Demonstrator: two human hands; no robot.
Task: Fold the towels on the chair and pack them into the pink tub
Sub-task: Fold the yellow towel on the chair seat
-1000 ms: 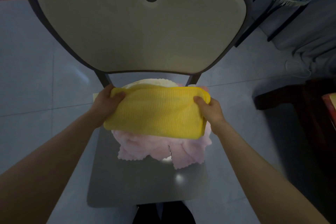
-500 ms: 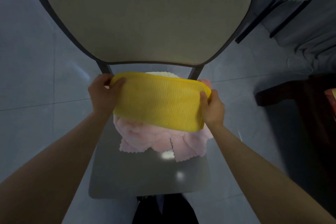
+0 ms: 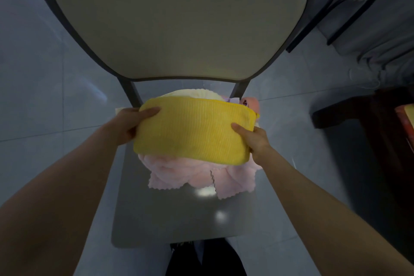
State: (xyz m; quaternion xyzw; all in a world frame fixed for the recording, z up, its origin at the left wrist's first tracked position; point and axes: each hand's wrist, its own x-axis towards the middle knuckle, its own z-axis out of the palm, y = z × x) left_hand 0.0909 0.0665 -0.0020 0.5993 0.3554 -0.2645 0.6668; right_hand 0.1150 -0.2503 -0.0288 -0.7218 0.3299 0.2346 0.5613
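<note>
The folded yellow towel (image 3: 195, 130) has sunk lower again, gripped by left hand (image 3: 127, 126) and right hand (image 3: 255, 139); a loosened grip could unfold it onto the pink towels (image 3: 201, 172).

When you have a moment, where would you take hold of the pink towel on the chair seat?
Probably by the pink towel scalloped front edge, coming from the seat's near side: that edge lies loose and uncovered, while the yellow towel covers the rest.

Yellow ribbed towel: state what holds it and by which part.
Both hands hold the folded yellow ribbed towel: the left hand grips its left end, the right hand its right end, above the pink towels.
</note>
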